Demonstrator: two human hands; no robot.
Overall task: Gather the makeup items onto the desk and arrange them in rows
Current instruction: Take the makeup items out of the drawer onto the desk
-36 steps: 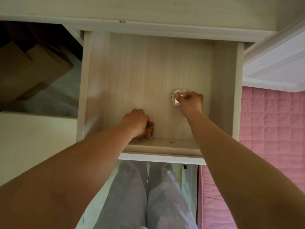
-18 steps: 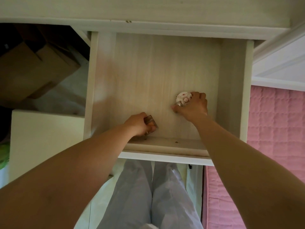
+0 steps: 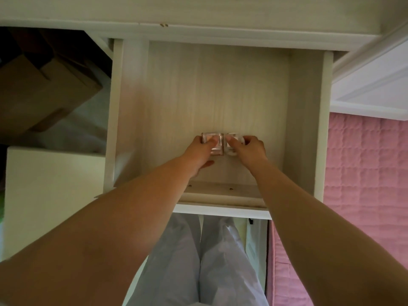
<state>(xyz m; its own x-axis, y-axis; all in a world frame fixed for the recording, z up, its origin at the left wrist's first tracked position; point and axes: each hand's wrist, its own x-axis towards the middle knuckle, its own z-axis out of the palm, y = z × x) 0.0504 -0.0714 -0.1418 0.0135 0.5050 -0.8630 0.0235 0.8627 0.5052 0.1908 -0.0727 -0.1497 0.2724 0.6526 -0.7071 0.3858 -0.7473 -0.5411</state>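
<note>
A pulled-out wooden drawer (image 3: 302,120) fills the middle of the head view. On its floor lie two small makeup items side by side, touching. The left one is a square clear case (image 3: 215,143) with a pinkish inside; my left hand (image 3: 199,153) grips it, fingers over its top. The right one is a small white round compact (image 3: 233,143), partly hidden under my right hand (image 3: 249,152), which pinches it. Both arms reach in over the drawer's front edge.
The desk top's underside edge (image 3: 198,32) runs above the drawer. Brown cardboard boxes (image 3: 44,89) sit at the left in the dark, a white surface (image 3: 50,191) below them. A pink quilted bed (image 3: 366,184) lies at right. My legs in pale trousers (image 3: 198,261) are beneath.
Both hands moved toward the drawer's middle, bringing the square case and the round compact together from apart to side by side.
</note>
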